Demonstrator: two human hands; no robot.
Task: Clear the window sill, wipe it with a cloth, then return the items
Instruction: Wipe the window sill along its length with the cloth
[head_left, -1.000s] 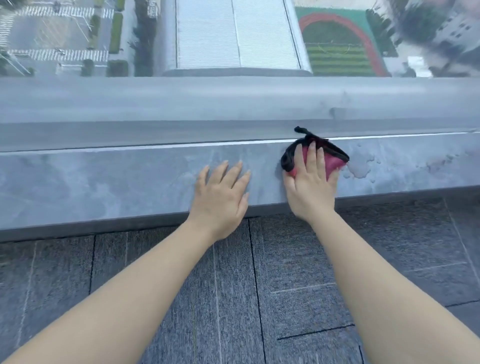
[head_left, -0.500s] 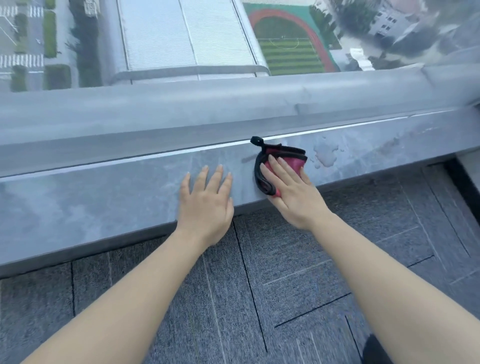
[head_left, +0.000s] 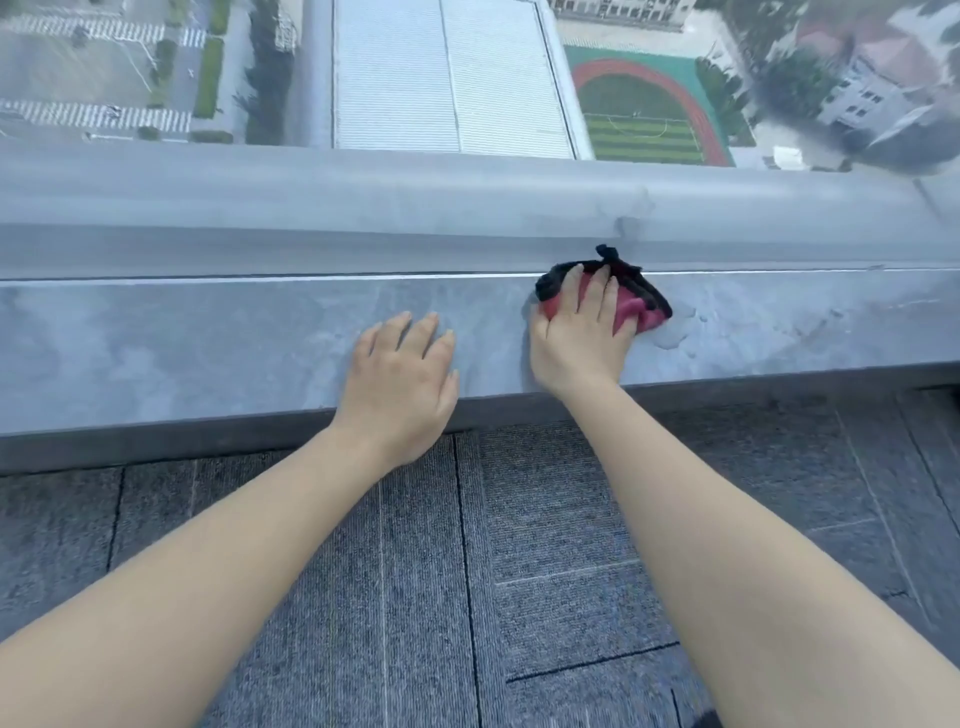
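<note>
The grey stone window sill (head_left: 182, 343) runs across the view from left to right. My right hand (head_left: 579, 338) presses flat on a pink cloth with a black edge (head_left: 641, 304), bunched against the back of the sill by the window frame. My left hand (head_left: 400, 382) lies flat on the sill to the left of it, fingers spread, holding nothing. A wet patch (head_left: 675, 335) shows on the stone just right of the cloth. No other items stand on the sill.
Behind the sill rises the grey window frame (head_left: 363, 208) and the glass, with buildings and a sports field far below. Grey carpet tiles (head_left: 545, 545) cover the floor under my arms.
My right hand has pushed the cloth away from the sill's front towards the window frame. The left hand stays flat on the sill. My head has turned, shifting the view.
</note>
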